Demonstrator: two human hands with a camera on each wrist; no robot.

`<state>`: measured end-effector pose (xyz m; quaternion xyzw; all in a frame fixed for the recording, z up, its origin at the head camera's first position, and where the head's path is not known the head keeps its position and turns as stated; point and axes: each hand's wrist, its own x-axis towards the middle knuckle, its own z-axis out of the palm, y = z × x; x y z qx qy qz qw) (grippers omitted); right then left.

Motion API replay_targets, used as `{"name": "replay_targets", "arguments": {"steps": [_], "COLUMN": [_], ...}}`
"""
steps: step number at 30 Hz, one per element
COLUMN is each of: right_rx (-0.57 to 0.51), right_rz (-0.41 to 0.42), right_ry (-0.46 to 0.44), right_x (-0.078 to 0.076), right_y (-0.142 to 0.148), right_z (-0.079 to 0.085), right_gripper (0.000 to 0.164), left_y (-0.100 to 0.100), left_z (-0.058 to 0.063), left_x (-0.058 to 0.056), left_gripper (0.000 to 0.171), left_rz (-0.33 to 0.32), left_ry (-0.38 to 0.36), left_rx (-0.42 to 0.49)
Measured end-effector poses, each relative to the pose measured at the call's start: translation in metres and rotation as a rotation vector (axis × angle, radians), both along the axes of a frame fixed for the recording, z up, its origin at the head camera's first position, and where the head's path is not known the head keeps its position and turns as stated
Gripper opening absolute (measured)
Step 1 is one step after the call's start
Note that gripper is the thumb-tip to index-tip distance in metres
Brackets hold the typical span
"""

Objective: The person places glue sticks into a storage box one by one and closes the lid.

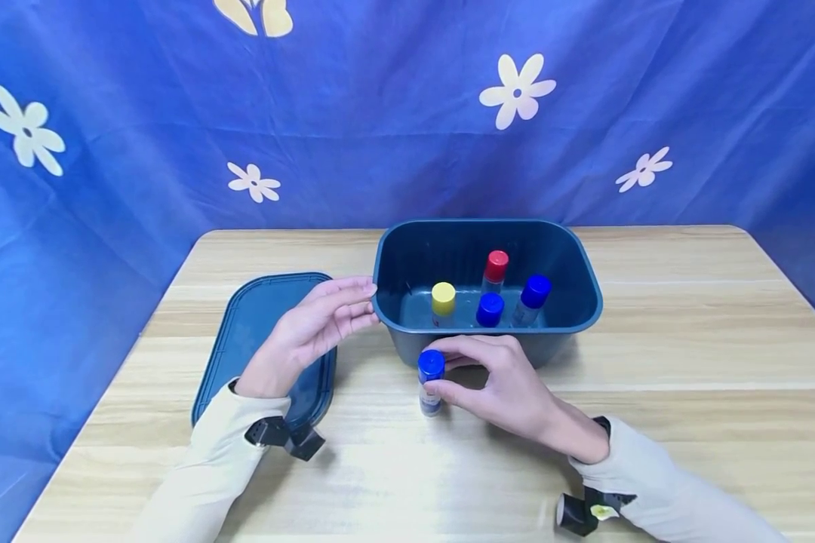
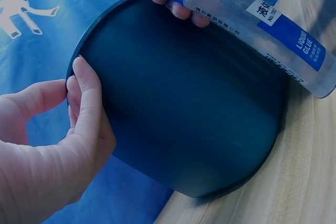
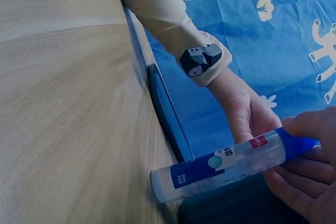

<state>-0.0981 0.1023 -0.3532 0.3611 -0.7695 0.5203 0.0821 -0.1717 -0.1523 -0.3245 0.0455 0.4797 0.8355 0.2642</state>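
My right hand [image 1: 492, 377] grips a liquid glue bottle [image 1: 431, 385] by its blue cap, in front of the dark blue plastic box [image 1: 489, 230]. The bottle is upright; whether its base touches the table cannot be told. Its "LIQUID GLUE" label shows in the left wrist view. My left hand [image 1: 315, 324] pinches the box's left rim between thumb and fingers. Inside the box stand several more glue bottles: one with a yellow cap [image 1: 443, 299], one with a red cap [image 1: 496, 265], and two with blue caps [image 1: 535, 290], their lower parts partly hidden.
A dark blue lid [image 1: 265, 302] lies flat on the wooden table [image 1: 706, 362], left of the box and partly under my left forearm. Behind the table hangs a blue cloth [image 1: 394, 98] with white flowers. A wrist camera sits on each sleeve.
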Motion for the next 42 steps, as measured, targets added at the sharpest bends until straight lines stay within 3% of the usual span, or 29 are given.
{"name": "replay_targets", "arguments": {"steps": [12, 26, 31, 38, 42], "right_rx": [-0.014, -0.033, -0.044, -0.053, -0.054], "right_rz": [0.031, 0.021, 0.012, -0.010, -0.005], "right_ry": [0.026, 0.098, 0.125, 0.163, 0.187], "right_x": [0.003, 0.005, 0.006, 0.005, 0.003], "right_y": [0.001, 0.005, 0.008, 0.012, 0.012], "right_z": [0.006, 0.017, 0.024, 0.038, 0.046], "right_gripper": [0.035, 0.037, 0.039, 0.042, 0.041], "left_y": [0.001, 0.000, 0.000, 0.002, 0.001], "left_z": [0.002, 0.005, 0.006, 0.003, -0.001], "left_x": [0.002, 0.003, 0.002, 0.002, 0.004], "left_gripper": [0.014, 0.012, 0.010, 0.012, 0.012], "left_rz": [-0.006, 0.031, 0.042, 0.003, 0.016], "left_ry": [0.030, 0.009, -0.003, 0.018, -0.022], "left_rx": [-0.021, -0.021, -0.027, -0.035, -0.008]}}
